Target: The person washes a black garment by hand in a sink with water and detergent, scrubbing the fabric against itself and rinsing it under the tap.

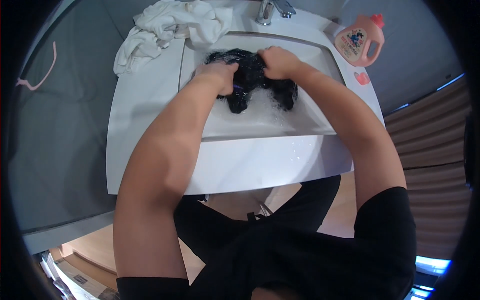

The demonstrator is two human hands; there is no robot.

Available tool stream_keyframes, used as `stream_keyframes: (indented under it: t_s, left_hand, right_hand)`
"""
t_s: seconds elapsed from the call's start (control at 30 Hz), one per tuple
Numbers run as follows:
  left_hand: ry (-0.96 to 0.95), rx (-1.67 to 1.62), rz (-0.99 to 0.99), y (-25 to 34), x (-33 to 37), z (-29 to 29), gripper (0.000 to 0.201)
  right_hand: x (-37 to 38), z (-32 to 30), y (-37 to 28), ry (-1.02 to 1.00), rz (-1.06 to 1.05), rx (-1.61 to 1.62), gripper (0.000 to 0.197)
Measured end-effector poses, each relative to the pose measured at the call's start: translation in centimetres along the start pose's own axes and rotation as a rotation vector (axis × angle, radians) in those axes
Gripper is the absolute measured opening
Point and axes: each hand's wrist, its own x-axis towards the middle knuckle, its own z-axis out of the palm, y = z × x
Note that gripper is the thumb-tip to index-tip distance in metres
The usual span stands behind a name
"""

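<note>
Wet black cloth point(245, 75) lies bunched in soapy water inside the white sink point(240, 131). My left hand point(219, 76) is closed on the cloth's left side, its thumb toward the middle. On the upper right of the cloth, my right hand point(281, 62) grips a fold with curled fingers. Parts of the cloth hang toward the near side of the basin, among white suds. The kind of garment cannot be made out.
A white cloth heap point(170, 27) rests on the counter at the back left. The chrome faucet point(272, 12) stands behind the basin. At the back right are a pink detergent bottle point(361, 41) and a small pink cap point(361, 78). Water drops dot the front ledge.
</note>
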Motion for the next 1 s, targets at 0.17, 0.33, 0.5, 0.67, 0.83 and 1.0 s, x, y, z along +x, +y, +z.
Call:
stream_keyframes:
  t_s: [0.17, 0.33, 0.5, 0.67, 0.83, 1.0]
  left_hand:
    - [0.072, -0.215, -0.123, -0.4, 0.2, -0.4, 0.048]
    - [0.020, -0.168, -0.129, -0.5, 0.9, -0.2, 0.039]
    - [-0.165, -0.249, 0.137, -0.5, -0.2, -0.4, 0.058]
    - [-0.281, -0.313, 0.268, -0.3, -0.3, -0.7, 0.083]
    - [-0.324, -0.125, 0.262, 0.5, -1.0, -0.9, 0.103]
    - [-0.195, -0.096, 0.146, 0.8, -1.4, 0.4, 0.102]
  right_hand:
    - [-4.6, -2.8, 0.1, 0.038, -0.216, 0.032, 0.057]
    - [-7.6, -3.2, 2.2, 0.038, -0.409, -0.033, 0.060]
    - [-8.6, -2.6, 2.5, -0.152, -0.350, 0.359, 0.075]
    - [-6.5, 1.5, 0.6, -0.189, -0.026, 0.090, 0.094]
    - [-3.7, 3.8, -0.4, -0.094, -0.031, 0.027, 0.090]
    - [-2.0, 5.2, -0.5, -0.029, 0.003, -0.124, 0.079]
